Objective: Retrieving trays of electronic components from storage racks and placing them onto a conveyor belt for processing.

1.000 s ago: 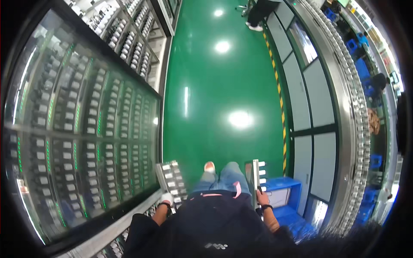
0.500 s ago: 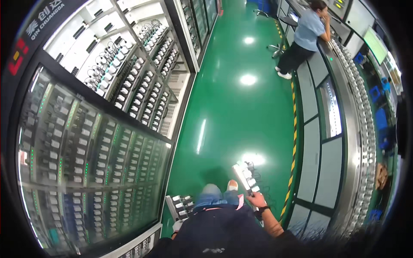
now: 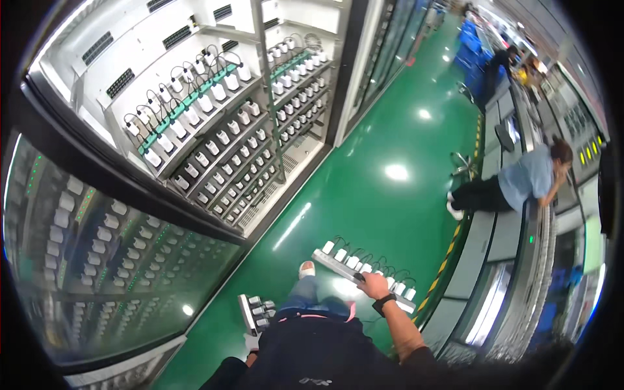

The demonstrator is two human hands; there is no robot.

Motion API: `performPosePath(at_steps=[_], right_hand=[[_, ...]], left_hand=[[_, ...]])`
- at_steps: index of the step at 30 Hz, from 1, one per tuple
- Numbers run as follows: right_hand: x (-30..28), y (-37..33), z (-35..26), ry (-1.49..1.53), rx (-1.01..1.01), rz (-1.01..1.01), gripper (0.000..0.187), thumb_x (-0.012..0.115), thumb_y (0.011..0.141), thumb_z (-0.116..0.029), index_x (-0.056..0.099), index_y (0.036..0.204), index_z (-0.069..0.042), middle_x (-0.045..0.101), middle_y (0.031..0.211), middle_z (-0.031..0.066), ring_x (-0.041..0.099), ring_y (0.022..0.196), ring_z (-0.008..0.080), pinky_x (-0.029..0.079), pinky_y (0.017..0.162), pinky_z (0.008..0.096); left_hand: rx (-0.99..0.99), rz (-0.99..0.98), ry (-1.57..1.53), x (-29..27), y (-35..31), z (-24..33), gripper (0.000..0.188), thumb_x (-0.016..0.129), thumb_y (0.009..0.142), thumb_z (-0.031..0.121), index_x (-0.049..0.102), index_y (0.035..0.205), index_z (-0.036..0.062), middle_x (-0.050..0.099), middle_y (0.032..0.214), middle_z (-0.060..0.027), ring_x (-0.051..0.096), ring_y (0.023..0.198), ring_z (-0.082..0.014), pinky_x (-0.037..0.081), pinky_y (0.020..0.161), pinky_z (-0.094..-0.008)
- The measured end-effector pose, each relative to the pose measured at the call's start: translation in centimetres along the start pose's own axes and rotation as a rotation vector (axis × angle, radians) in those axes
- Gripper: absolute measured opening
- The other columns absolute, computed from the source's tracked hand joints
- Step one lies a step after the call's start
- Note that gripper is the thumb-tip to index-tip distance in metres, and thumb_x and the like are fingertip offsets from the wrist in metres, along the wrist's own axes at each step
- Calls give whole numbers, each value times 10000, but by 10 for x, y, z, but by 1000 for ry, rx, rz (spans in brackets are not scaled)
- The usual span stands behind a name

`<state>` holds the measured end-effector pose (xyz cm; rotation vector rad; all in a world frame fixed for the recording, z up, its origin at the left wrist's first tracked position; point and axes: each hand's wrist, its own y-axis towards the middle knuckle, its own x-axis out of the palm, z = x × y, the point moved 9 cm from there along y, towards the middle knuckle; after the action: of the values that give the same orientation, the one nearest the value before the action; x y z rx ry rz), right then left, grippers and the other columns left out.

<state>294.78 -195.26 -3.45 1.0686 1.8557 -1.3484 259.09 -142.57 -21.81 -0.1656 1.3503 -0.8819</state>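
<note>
My right hand (image 3: 375,286) is closed around the black handle of a long metal strip (image 3: 336,265). White plug-in adapters with thin black cables stand in a row along it. The strip is held out over the green floor, to the right of my legs. At my left side, a second metal strip (image 3: 246,314) carries several white adapters (image 3: 261,312). My left hand (image 3: 251,343) is at this strip's near end, apparently closed on it; my body and sleeve hide most of its fingers.
A tall cabinet with adapter-filled shelves (image 3: 214,107) stands open at the left, its glass door (image 3: 130,260) nearer me. A green aisle (image 3: 364,201) runs ahead. A person in a light blue shirt (image 3: 528,179) leans on the counter at the right, behind yellow-black floor tape (image 3: 448,250).
My view has turned left and come closer to the open shelves. The right-hand strip has swung from pointing ahead to lying crosswise, and my feet have stepped.
</note>
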Motion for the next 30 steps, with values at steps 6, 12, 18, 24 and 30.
performPosePath(at_steps=[6,12,18,24,30], right_hand=[[-72,152,-24,-295,-294,-34,287,780,865,-356,705,1068,-167,760,920,121,744,890,363,582,721,517],[-135,313,-38,-399,-627,-8,198,770,861,-283,701,993,-153,739,790,112,747,773,327,561,652,485],[-194,465,-40,-498,-952,6,77,613,936,-214,674,936,-166,717,719,106,744,703,314,563,605,467],[-211,584,-37,-566,-1180,-55,58,619,904,-185,653,944,-161,739,798,67,751,763,281,565,641,448],[-209,667,-44,-636,-1341,-29,153,605,912,-186,652,1057,-167,738,868,54,748,789,272,568,638,438]], left_hand=[[-123,61,5,8,5,123,454,797,775,454,783,879,13,763,838,-217,753,874,-424,587,766,-520],[-306,-22,-252,66,16,231,472,792,800,393,755,1109,38,760,1074,-242,722,1044,-436,570,890,-515],[-359,123,-343,90,-7,377,327,803,819,312,771,1061,93,785,1022,-177,749,1012,-385,582,891,-477],[-517,54,-111,114,-53,482,385,748,784,273,746,1127,99,770,1051,-210,735,1030,-410,577,908,-503],[-534,-6,-220,172,-75,532,547,792,738,339,703,1119,-43,738,1061,-304,714,1033,-475,572,913,-510]])
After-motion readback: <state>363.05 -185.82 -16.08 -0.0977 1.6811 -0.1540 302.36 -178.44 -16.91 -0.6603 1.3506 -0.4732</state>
